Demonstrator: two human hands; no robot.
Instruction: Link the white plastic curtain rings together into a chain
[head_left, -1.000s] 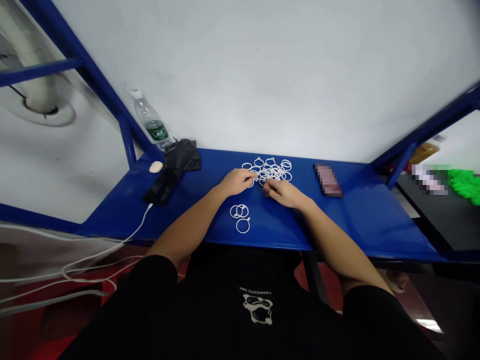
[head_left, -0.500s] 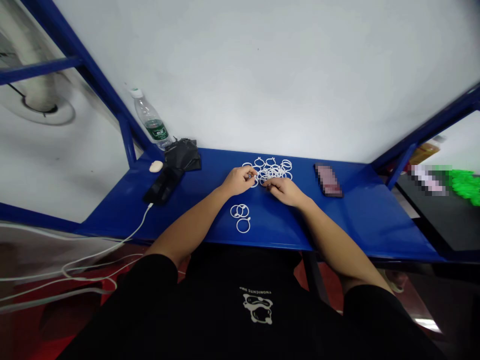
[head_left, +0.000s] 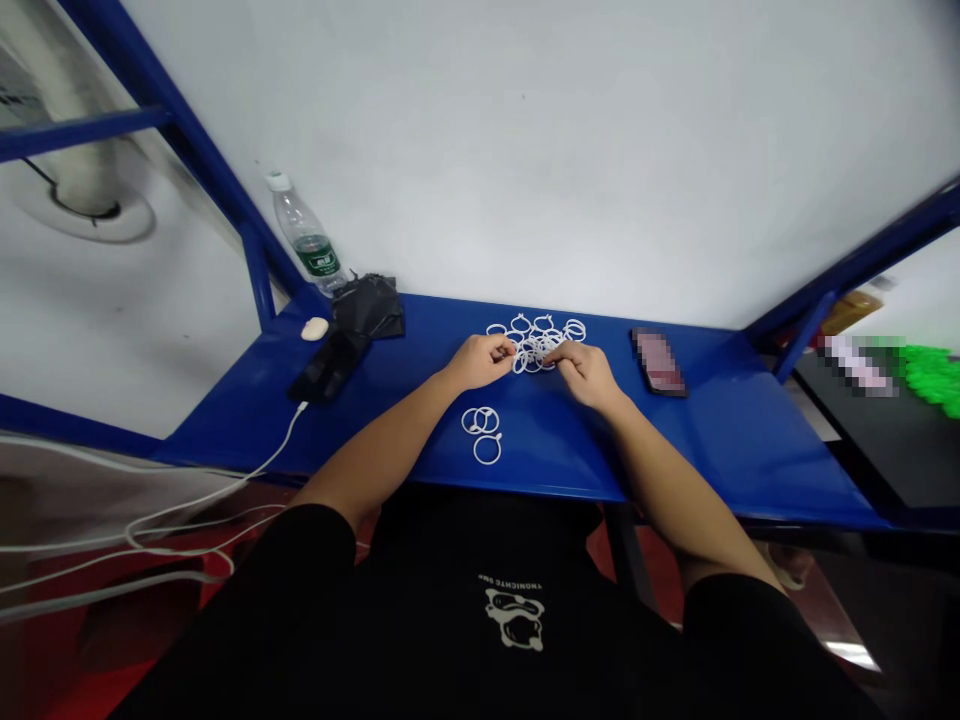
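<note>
A heap of thin white plastic rings [head_left: 534, 352], each with a small tab, lies on the blue table between my hands. At the heap's left edge, my left hand [head_left: 481, 361] is closed in a pinch on a white ring [head_left: 518, 361]. My right hand [head_left: 588, 373] reaches in from the right, its thumb and forefinger pinched on a ring in the heap. Its fingertips partly cover that ring. Nearer to me, two overlapping white rings [head_left: 480, 421] and a single white ring [head_left: 487, 449] lie apart from the heap.
A phone [head_left: 658, 361] lies on the table [head_left: 720, 430] to the right. Left stand a plastic bottle [head_left: 311, 240], a black bag [head_left: 369, 306] and a black device [head_left: 328, 368] with a white cable [head_left: 274, 455]. A white wall [head_left: 540, 180] rises behind.
My right hand has moved slightly right along the heap's front edge. My left hand stays nearly in place, and more rings show between the hands. The separate rings lie as before.
</note>
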